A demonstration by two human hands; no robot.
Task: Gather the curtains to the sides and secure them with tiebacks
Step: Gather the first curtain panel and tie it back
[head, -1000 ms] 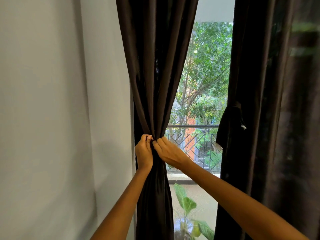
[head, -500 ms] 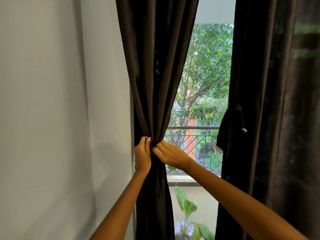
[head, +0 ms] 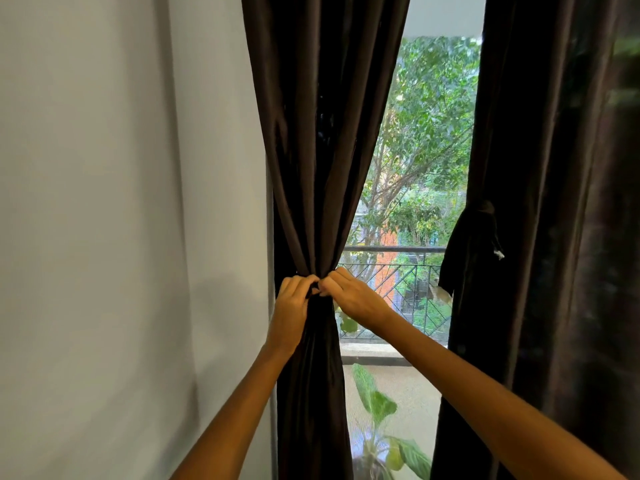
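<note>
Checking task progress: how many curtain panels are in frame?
2. The left curtain hangs beside the wall, cinched at its waist, where the left hand and right hand pinch it. The right curtain hangs at the window's right edge, a knotted tie at mid-height. More may lie out of frame.

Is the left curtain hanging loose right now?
No, the left curtain is bunched at its waist, where the left hand and right hand both grip it.

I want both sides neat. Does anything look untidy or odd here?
The right curtain has a loose clump bulging toward the window, with a small white tag sticking out. Both hands pinch the left curtain at its waist.
</note>
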